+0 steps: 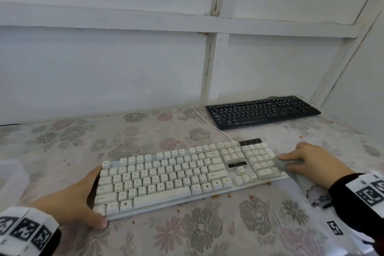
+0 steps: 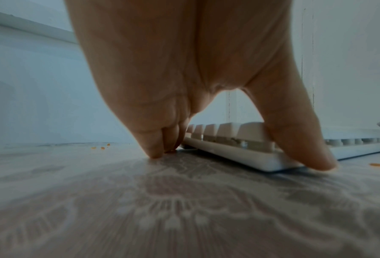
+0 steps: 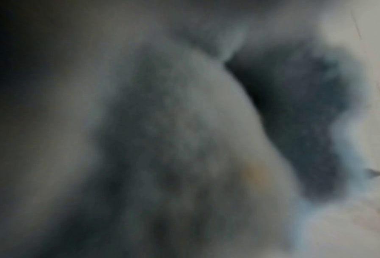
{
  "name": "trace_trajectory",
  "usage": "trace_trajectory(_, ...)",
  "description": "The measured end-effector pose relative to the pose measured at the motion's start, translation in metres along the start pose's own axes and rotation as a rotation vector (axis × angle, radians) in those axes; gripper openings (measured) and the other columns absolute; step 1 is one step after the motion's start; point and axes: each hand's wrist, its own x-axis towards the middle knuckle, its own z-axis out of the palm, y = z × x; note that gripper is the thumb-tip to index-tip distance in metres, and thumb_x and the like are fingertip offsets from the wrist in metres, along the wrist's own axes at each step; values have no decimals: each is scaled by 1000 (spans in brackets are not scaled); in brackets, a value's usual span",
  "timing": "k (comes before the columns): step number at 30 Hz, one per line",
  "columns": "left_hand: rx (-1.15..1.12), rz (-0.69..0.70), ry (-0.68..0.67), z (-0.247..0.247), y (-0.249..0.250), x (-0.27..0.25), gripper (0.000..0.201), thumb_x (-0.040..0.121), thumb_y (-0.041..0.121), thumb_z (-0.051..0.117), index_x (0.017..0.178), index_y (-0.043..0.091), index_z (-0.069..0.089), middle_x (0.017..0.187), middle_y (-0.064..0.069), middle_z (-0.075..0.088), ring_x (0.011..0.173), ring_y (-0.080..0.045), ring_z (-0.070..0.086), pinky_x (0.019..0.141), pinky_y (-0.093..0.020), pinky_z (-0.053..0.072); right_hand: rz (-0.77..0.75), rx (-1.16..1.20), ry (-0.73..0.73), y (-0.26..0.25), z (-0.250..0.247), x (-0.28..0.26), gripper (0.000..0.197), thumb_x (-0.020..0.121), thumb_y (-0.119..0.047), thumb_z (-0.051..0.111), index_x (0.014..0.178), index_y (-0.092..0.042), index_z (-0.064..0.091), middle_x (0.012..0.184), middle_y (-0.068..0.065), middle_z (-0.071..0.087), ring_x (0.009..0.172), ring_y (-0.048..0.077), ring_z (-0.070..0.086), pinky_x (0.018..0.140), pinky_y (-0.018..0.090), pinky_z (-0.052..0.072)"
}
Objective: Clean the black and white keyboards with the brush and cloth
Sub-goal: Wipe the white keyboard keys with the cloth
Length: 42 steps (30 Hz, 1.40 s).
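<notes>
At the far left my left hand (image 1: 68, 206) braces the short left end of the white keyboard (image 1: 187, 174). The thumb lies along the front corner and the other fingers (image 2: 155, 146) are pressed together, tips down on the flowered tabletop (image 1: 207, 233) against the keyboard's edge; nothing is curled round anything, the hand just steadies the board. The keyboard lies directly in front of me, its long axis running left to right and angled slightly away toward the right, so its two short ends sit one at each of my hands. A white cable (image 1: 205, 120) leads off its back edge. Orange crumbs (image 1: 222, 196) are scattered on the tabletop just beside its front edge.

Behind it and to the right, well apart, the black keyboard (image 1: 262, 111) lies near the wall, roughly parallel.

At the right end my right hand (image 1: 309, 161) holds a grey cloth (image 1: 286, 165) bunched under the palm, fingers curled over it, with the cloth touching the number-pad end of the white keyboard. The right wrist view is only a grey blur, probably cloth. The brush I cannot see anywhere.

I judge the wipe now has to travel leftward along the long axis, from the cloth toward my bracing hand. The right hand is also nearer the black keyboard.
</notes>
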Motion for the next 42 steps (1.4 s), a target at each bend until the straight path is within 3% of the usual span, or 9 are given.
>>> trace_trajectory(8, -14, 12, -1, 0, 3, -1, 140, 25, 43, 96, 134, 41, 9, 132, 20, 43, 123, -2, 45, 110, -33, 35, 66, 10, -85, 1, 9, 1, 39, 90, -22, 61, 128, -28, 58, 83, -15, 44, 72, -5, 42, 64, 6, 34)
trace_trajectory(10, -4, 6, 4, 0, 2, -2, 141, 25, 45, 96, 134, 42, 7, 133, 20, 43, 124, -3, 44, 110, -33, 35, 147, -5, -68, 9, 4, 6, 38, 91, -18, 59, 129, -21, 58, 109, -4, 62, 97, 7, 57, 80, 10, 38)
trace_trajectory(13, 26, -4, 14, -1, 0, -2, 146, 27, 47, 96, 141, 39, 4, 137, 19, 41, 126, -5, 44, 111, -37, 35, 207, 94, -8, 11, -2, 28, 33, 96, -15, 48, 128, -14, 57, 132, 10, 55, 114, 24, 54, 95, 28, 37)
trace_trajectory(16, 19, 9, 11, -1, 3, -2, 147, 26, 46, 95, 141, 37, 4, 137, 20, 40, 125, -3, 43, 110, -32, 36, 225, 242, -31, -3, -5, 56, 31, 99, -13, 38, 125, -13, 55, 128, 11, 56, 98, 20, 51, 84, 28, 38)
trace_trajectory(18, -7, 16, 0, 1, 6, -2, 141, 25, 44, 95, 135, 39, 6, 133, 22, 40, 122, 0, 44, 106, -26, 38, 226, 260, -78, -13, 0, 72, 31, 100, -14, 36, 123, -12, 57, 130, 11, 56, 104, 21, 52, 89, 29, 39)
trace_trajectory(20, -10, 8, -1, 1, 6, -2, 140, 27, 42, 95, 134, 39, 5, 133, 22, 39, 123, -1, 43, 107, -27, 37, 235, 223, -111, -18, 4, 81, 30, 99, -17, 39, 120, -11, 60, 128, 11, 58, 113, 24, 53, 93, 28, 38)
trace_trajectory(29, 8, -2, 2, -2, -2, 1, 145, 27, 43, 96, 139, 38, 5, 136, 18, 42, 125, -5, 46, 108, -36, 39, 232, 217, -211, 2, 5, 53, 25, 96, -26, 49, 91, -11, 68, 106, 12, 68, 90, 20, 59, 75, 25, 40)
trace_trajectory(35, 47, 7, 15, -6, -15, 10, 148, 25, 45, 96, 138, 39, 1, 137, 19, 40, 126, -6, 44, 107, -35, 40, 189, 239, -246, 16, 9, 25, 27, 95, -27, 50, 103, -7, 68, 105, 9, 69, 100, 21, 62, 78, 25, 41)
trace_trajectory(42, 102, 32, 85, -11, -40, 18, 148, 27, 44, 97, 142, 39, 5, 141, 15, 43, 128, -6, 46, 107, -38, 40, 135, 214, -272, 24, 11, 10, 31, 94, -29, 50, 102, -4, 65, 88, 2, 63, 77, 12, 54, 65, 16, 37)
